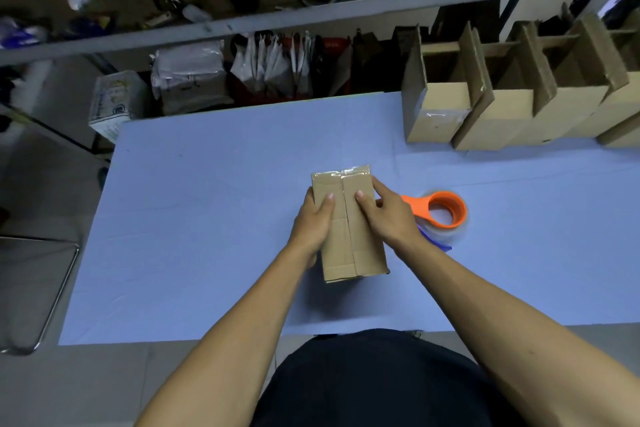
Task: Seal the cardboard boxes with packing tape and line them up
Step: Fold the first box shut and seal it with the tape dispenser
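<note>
Centre frame on the bench, both hands, left hand and right hand, clamp the cardboard box; best press those flaps flush before taping.

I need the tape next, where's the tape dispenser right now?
The orange tape dispenser lies on the blue table, just beyond the right hand, beside the box.

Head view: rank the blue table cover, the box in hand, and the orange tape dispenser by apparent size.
1. Blue table cover, by far the largest.
2. Box in hand.
3. Orange tape dispenser, partly hidden behind the right hand, so its full extent is uncertain.
</note>
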{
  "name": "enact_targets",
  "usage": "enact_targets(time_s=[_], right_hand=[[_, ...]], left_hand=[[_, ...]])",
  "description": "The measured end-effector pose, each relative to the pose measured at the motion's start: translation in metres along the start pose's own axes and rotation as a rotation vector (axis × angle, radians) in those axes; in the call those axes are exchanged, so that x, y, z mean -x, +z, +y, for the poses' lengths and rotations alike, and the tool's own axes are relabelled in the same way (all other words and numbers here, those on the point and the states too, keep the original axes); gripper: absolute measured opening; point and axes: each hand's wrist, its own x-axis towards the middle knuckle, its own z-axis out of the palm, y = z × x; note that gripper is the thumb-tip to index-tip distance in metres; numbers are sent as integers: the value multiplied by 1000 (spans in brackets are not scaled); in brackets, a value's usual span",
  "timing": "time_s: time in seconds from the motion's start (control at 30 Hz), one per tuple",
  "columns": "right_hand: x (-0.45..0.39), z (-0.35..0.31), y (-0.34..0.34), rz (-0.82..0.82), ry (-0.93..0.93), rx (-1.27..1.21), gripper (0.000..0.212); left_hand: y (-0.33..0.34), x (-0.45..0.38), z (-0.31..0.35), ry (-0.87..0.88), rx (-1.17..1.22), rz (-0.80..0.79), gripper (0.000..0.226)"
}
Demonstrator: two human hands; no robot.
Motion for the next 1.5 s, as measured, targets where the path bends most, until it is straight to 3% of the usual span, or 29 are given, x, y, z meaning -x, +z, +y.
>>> enact_targets(time_s=[0.1, 0.23, 0.33, 0.43, 0.53, 0.63, 0.7, 0.77, 0.9, 1.07, 1.17, 1.23, 1.33, 1.43, 1.5], right_hand=[[6, 10, 7, -90, 94, -43, 58], [10, 14, 3, -124, 71, -40, 64], [14, 19, -7, -297, -9, 34, 73], [11, 21, -17, -431, -4, -29, 63], [2, 19, -23, -493, 3, -6, 57], [-5, 17, -23, -296, -14, 107, 66], [-4, 19, -23, -28, 37, 85, 74], [-1, 20, -19, 101, 97, 19, 77], [6, 22, -8, 107, 157, -74, 64], [-2, 18, 2, 156, 106, -94, 29], [-9, 16, 1, 93, 14, -73, 27], [-13, 14, 0, 44, -69, -24, 27], [-18, 12, 2, 18, -116, 55, 38], [-16, 15, 6, 118, 47, 20, 50], [-13, 19, 8, 167, 114, -43, 39]], left_hand=[[5, -1, -21, -90, -26, 143, 32], [12, -2, -25, -56, -46, 337, 36], [16, 0, -19, -82, 44, 433, 47], [5, 2, -15, 98, -188, 370, 66], [-22, -10, -14, 318, -596, 163, 60], [-46, -17, -13, 367, -682, 55, 51], [-53, -15, -13, 360, -715, 102, 53], [-54, -11, -15, 330, -739, 180, 55], [-48, 1, -18, 217, -694, 267, 63], [-51, 22, -30, 107, -598, 191, 85], [-60, 19, -26, 140, -708, 108, 97], [-65, 12, -18, 199, -853, -68, 98], [-69, 6, -14, 168, -831, -296, 86], [-60, 14, -19, 164, -829, -248, 85], [-51, 16, -21, 146, -845, -238, 87]])
